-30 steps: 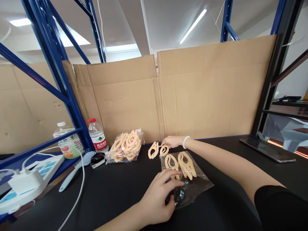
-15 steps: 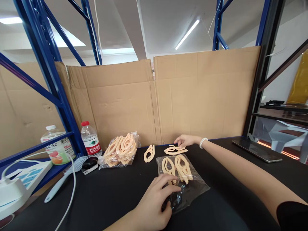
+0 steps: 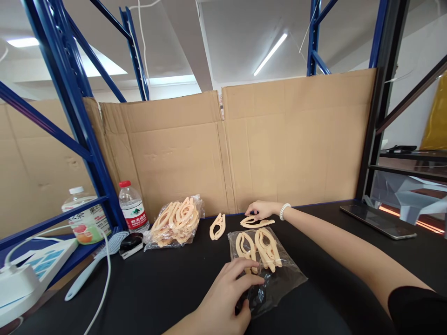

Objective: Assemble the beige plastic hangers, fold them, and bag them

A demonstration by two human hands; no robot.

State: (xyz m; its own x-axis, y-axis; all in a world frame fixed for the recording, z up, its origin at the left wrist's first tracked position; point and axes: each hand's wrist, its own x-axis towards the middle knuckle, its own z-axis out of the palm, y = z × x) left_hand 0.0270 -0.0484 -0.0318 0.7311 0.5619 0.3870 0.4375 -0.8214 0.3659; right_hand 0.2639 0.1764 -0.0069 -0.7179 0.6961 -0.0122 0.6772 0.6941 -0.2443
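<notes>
My left hand [image 3: 226, 295] lies over the near left part of a clear plastic bag [image 3: 288, 281], thumb and fingers apart, touching it. Inside the bag are two groups of beige plastic folded hangers [image 3: 268, 251]; their exact number is hard to tell. Beyond the bag, my right hand [image 3: 261, 209] has its fingers closed on another folded hanger [image 3: 247, 222], which lies on the black table. A separate folded hanger [image 3: 217, 227] lies to the left of it, untouched. Farther left sits a full plastic bag of hangers [image 3: 176, 222].
A water bottle [image 3: 133, 209] and a larger drink bottle [image 3: 85, 216] stand at left. Near them lie a light-blue brush [image 3: 101, 256], a dark round object [image 3: 131, 244] and a white cable [image 3: 107, 279]. A phone [image 3: 379, 222] lies at right. Cardboard [image 3: 296, 149] walls the back.
My right hand has shifted left along the hanger, its fingers now nearer the left end. My left hand stays over the bag. The view has tilted slightly.
</notes>
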